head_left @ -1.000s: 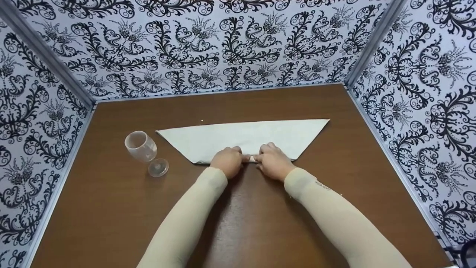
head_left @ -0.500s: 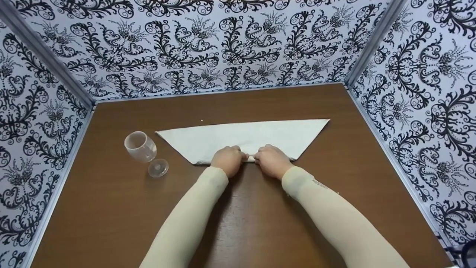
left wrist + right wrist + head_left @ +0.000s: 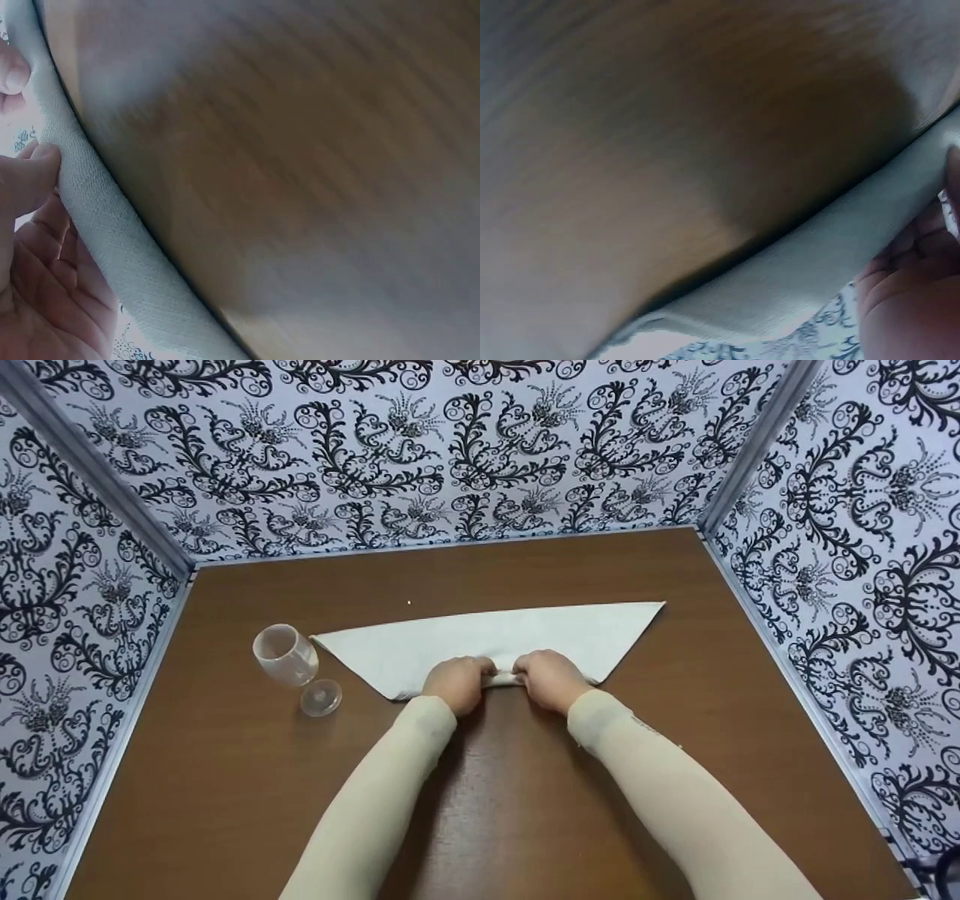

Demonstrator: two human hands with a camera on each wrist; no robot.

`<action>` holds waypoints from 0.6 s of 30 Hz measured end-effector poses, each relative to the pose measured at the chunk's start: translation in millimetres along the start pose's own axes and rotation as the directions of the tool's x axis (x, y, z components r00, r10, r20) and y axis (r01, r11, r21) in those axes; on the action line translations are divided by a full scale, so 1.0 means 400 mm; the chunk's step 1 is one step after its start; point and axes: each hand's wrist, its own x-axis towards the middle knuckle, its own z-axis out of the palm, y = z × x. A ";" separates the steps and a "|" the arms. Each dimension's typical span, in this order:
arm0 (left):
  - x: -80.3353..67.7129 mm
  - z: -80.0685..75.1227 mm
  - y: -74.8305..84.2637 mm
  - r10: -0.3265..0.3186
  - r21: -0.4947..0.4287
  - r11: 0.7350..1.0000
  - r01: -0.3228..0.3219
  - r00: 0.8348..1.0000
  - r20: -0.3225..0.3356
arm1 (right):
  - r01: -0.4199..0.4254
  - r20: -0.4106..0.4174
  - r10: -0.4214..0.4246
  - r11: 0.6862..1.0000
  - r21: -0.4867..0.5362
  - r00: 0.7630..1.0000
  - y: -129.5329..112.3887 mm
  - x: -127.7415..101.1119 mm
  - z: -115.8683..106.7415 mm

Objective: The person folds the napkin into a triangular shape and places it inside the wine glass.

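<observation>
A white cloth napkin (image 3: 517,630) lies folded on the brown table, its long straight side at the back and a rolled edge at the front. My left hand (image 3: 456,682) grips that roll just left of its middle. In the left wrist view the thumb (image 3: 37,176) presses on the rolled cloth (image 3: 105,210), with the fingers behind it. Close by on the other side, my right hand (image 3: 551,681) pinches the same roll, a short stretch of cloth showing between the hands. The right wrist view shows only part of the right hand (image 3: 911,300), behind the rolled edge (image 3: 802,255).
A clear stemmed glass (image 3: 286,656) is on the table left of the napkin, near its left corner. Patterned black-and-white walls (image 3: 480,450) enclose the table (image 3: 480,810) at the back and sides. A tiny white speck (image 3: 409,602) lies behind the napkin.
The napkin's left corner has shifted slightly toward the front, and its back edge now bows more. Both hands stay at the front roll with small finger shifts. The glass has not moved.
</observation>
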 end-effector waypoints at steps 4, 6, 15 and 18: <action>0.000 0.002 0.006 0.027 0.047 0.999 -0.026 0.999 -0.024 | 0.015 -0.049 -0.019 0.997 -0.078 0.999 -0.012 0.002 0.003; -0.005 0.004 0.015 0.063 0.120 0.991 -0.056 0.997 -0.053 | 0.024 -0.064 -0.030 0.995 -0.098 0.998 -0.017 0.004 0.006; -0.033 0.026 0.052 0.216 0.338 0.926 -0.167 0.970 -0.114 | 0.021 -0.019 -0.024 0.991 -0.133 1.000 -0.023 0.008 0.015; -0.031 0.026 0.045 0.189 0.295 0.943 -0.154 0.977 -0.094 | 0.041 -0.038 -0.046 0.991 -0.125 0.998 -0.022 -0.004 0.015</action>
